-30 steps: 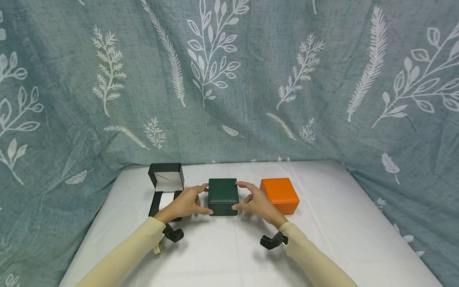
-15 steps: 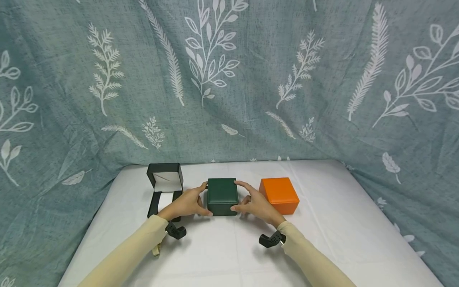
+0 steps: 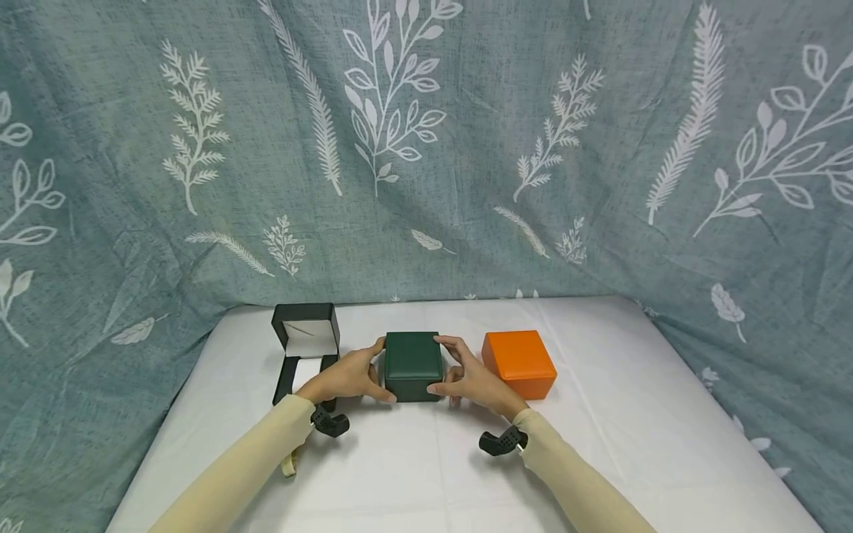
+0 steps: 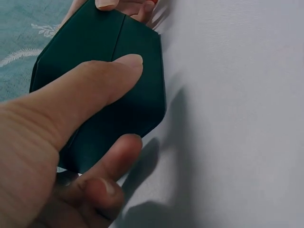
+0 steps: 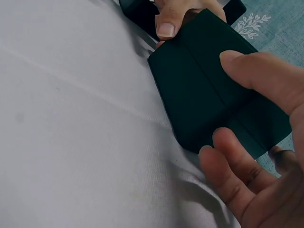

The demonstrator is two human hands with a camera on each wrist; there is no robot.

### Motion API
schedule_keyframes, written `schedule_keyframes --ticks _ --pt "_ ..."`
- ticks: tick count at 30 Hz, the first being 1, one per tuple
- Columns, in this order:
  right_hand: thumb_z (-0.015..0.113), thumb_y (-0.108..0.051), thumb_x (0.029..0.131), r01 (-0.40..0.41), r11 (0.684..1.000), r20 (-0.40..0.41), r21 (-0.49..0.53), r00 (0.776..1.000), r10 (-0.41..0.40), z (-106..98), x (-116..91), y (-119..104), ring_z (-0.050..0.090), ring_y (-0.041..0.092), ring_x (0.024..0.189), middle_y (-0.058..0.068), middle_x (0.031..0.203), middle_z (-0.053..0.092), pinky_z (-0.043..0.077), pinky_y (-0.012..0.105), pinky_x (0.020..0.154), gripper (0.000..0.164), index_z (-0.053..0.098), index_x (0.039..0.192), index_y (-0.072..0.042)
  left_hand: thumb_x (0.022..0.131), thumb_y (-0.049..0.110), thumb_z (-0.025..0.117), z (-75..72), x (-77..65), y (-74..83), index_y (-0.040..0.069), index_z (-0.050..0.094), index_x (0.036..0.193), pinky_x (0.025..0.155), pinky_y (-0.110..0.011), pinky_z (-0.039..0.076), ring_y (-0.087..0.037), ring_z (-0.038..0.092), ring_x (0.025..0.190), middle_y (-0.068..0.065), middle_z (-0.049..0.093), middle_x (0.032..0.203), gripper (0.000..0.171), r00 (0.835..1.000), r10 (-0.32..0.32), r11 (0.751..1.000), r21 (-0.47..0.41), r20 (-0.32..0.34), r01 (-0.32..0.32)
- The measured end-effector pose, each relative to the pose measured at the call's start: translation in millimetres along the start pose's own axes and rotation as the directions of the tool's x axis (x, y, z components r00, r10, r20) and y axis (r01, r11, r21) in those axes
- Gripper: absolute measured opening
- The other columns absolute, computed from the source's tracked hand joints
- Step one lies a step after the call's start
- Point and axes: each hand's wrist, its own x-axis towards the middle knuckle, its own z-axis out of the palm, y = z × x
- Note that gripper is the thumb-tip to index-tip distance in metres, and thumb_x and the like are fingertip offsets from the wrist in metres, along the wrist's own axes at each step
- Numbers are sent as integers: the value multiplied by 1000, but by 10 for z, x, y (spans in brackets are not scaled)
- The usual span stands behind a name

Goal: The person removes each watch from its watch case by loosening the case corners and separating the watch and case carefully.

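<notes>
A closed dark green box [image 3: 413,363] sits at the middle of the white table, a seam running round it below the lid. My left hand [image 3: 349,374] holds its left side, thumb near the front corner and index finger at the back one. On the opposite side my right hand [image 3: 476,377] grips it the same way. In the left wrist view the left thumb [image 4: 107,80] lies across the green face, other fingers curling at its side. The right wrist view shows the right thumb [image 5: 256,71] against the box and two fingertips at its lower edge.
Left of my left hand stands an open black box [image 3: 306,329] with a pale lining, partly covered by that hand. A closed orange box [image 3: 523,363] is right of my right hand. A beige strap-like thing [image 3: 289,465] pokes out beside my left sleeve. Patterned cloth hangs behind.
Both wrists have shifted slightly, the left one to the right and the right one to the left. The green box stays in place between the hands.
</notes>
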Motion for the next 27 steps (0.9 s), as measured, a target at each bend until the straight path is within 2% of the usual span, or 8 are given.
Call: schedule_keyframes --ticks 2,6,13,20,27 --pt "88 -29 85 -1 1000 -1 0 1000 1 6 3 6 64 41 73 2 170 9 57 47 65 93 28 155 -42 75 27 95 -4 14 -10 5 3 165 60 -33 50 -24 68 70 -7 73 81 130 1000 3 1000 -16 10 -3" --pt "87 -28 85 -2 1000 3 17 1000 2 13 22 17 63 41 73 2 170 8 57 47 65 92 27 154 -41 74 22 96 -16 44 -31 10 12 166 61 -34 51 -23 68 70 -11 73 84 125 1000 26 999 -42 17 -25" --pt "88 -26 84 -15 1000 -7 -10 1000 15 3 43 2 59 32 73 -2 170 9 54 42 58 100 23 158 -44 73 18 96 -17 79 -69 9 16 165 62 -32 52 -21 69 69 -10 72 82 122 999 43 999 -23 24 -43" --pt "88 -24 86 -2 1000 29 13 1000 1 -7 50 -11 61 39 75 5 172 2 56 47 61 99 23 159 -44 72 19 97 -13 82 -59 12 28 160 65 -35 53 -22 69 71 -8 72 85 112 999 41 999 -4 7 -41" --pt "90 -27 82 5 1000 -8 -16 1000 -5 -20 58 0 61 36 75 -2 169 15 55 46 58 97 30 156 -46 70 21 98 6 83 -37 7 24 163 65 -34 51 -21 67 67 -9 71 80 119 1000 11 1000 20 -10 -10"
